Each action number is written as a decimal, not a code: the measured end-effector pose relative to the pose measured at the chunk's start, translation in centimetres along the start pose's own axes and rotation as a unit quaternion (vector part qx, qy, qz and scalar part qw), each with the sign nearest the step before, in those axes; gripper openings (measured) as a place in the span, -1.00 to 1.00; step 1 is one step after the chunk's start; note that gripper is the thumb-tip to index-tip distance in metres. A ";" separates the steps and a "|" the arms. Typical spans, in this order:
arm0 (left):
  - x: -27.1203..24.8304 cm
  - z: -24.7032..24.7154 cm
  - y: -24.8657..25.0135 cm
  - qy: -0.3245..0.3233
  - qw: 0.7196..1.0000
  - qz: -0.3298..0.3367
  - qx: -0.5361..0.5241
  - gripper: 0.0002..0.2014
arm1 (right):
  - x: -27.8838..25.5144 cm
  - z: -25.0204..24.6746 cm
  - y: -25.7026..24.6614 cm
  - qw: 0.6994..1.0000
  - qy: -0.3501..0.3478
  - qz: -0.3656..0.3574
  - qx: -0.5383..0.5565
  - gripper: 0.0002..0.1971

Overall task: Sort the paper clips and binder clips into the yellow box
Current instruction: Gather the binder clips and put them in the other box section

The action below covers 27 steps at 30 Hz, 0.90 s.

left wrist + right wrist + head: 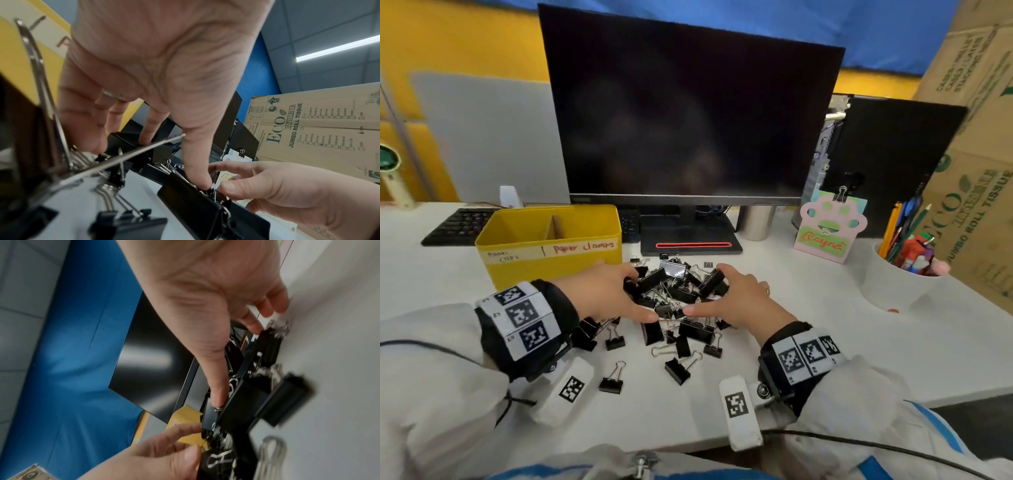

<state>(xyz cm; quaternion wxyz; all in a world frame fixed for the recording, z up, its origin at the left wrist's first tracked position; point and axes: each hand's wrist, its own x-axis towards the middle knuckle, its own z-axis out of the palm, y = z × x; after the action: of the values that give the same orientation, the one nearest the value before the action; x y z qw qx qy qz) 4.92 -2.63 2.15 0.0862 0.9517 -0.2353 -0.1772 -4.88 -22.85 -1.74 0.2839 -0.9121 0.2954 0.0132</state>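
A heap of black binder clips (pixel 674 284) lies on the white desk (pixel 808 342) in front of the monitor. My left hand (pixel 642 295) curls round the heap's left side and my right hand (pixel 705 291) round its right, thumbs nearly meeting at the front. In the left wrist view my left hand (pixel 174 162) has thumb and fingertips down on clips, with the right hand (pixel 267 186) opposite. The right wrist view shows my right hand (pixel 236 363) with its thumb on a large clip (pixel 242 404). The yellow box (pixel 548 253), divided in two and labelled, stands just left of the heap.
More loose binder clips (pixel 678 370) are scattered toward me near the desk's front edge. Behind stand a dark monitor (pixel 688 120), a keyboard (pixel 458 226) and a PC tower (pixel 887 164). At right are a paw-shaped card (pixel 825 229), a white pen cup (pixel 900 284) and cardboard boxes (pixel 979 171).
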 end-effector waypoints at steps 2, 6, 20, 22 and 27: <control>-0.3 -0.2 0.0 0.016 1.000 0.001 -0.023 -0.06 | 0.4 0.4 -0.4 1.000 0.015 0.007 -0.001 0.27; -0.4 -0.6 -0.7 0.037 0.999 -0.023 0.004 -0.01 | 0.7 0.4 -1.2 1.000 -0.004 0.008 0.026 0.25; 2.5 1.6 -1.5 -0.056 0.962 -0.011 -0.268 -0.07 | 0.6 1.7 -4.9 0.941 -0.101 -0.016 0.324 -0.37; 2.7 1.8 -1.4 -0.051 0.946 -0.006 -0.321 -0.07 | 0.7 2.1 -5.5 0.940 -0.117 -0.022 0.320 -0.47; 2.7 1.1 -1.7 -0.027 0.946 -0.016 -0.322 -0.08 | 1.3 1.9 -5.6 0.964 -0.088 -0.037 0.248 -0.44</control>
<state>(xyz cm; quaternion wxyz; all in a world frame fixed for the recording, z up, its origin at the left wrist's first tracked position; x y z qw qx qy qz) 7.44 -2.49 -0.11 0.3785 0.8719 -0.1526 -0.2706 -0.45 -18.83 -0.69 0.5265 -0.8186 0.2294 0.0096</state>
